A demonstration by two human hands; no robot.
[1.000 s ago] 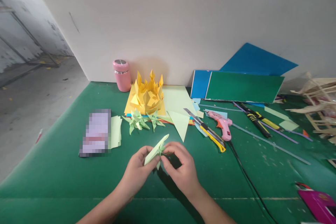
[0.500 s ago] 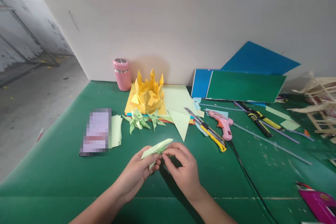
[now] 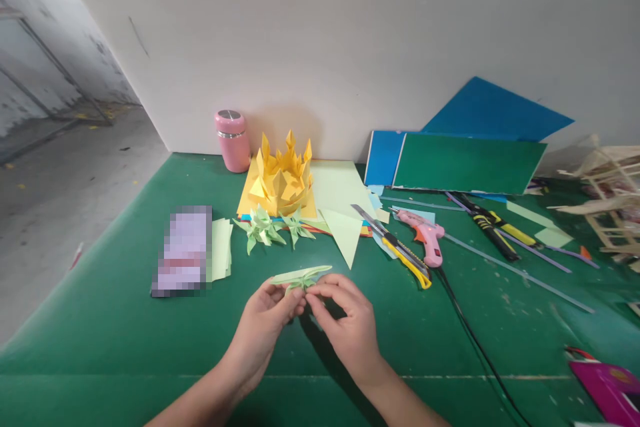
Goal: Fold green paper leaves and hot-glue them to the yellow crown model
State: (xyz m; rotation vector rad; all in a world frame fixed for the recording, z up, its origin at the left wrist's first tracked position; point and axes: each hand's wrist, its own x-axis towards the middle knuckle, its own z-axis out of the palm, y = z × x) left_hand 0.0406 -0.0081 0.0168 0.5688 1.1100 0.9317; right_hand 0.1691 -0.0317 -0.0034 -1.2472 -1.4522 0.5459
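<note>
A light green folded paper piece [image 3: 303, 275] is held above the table between both hands. My left hand [image 3: 269, 313] pinches it from the left, thumb on top. The fingertips of my right hand [image 3: 347, 317] pinch its right-hand side near the middle folds; the exact grip there is partly hidden. Just beyond the hands lie two light green paper flowers [image 3: 262, 229], in front of a yellow folded-paper crown [image 3: 284, 183]. The crown sits on a stack of coloured paper sheets [image 3: 340, 188].
Left on the green table [image 3: 115, 320] are a phone [image 3: 187, 250] and paper slips [image 3: 221, 250]. A pink flask [image 3: 233, 143] stands behind. To the right lie utility knives [image 3: 400, 255], a corded pink glue gun [image 3: 423, 233], pliers [image 3: 493, 230] and a magenta object [image 3: 603, 380].
The paper piece has been turned, so its long flap now lies flatter and more edge-on. My left hand has rotated slightly with it; the right hand has hardly moved.
</note>
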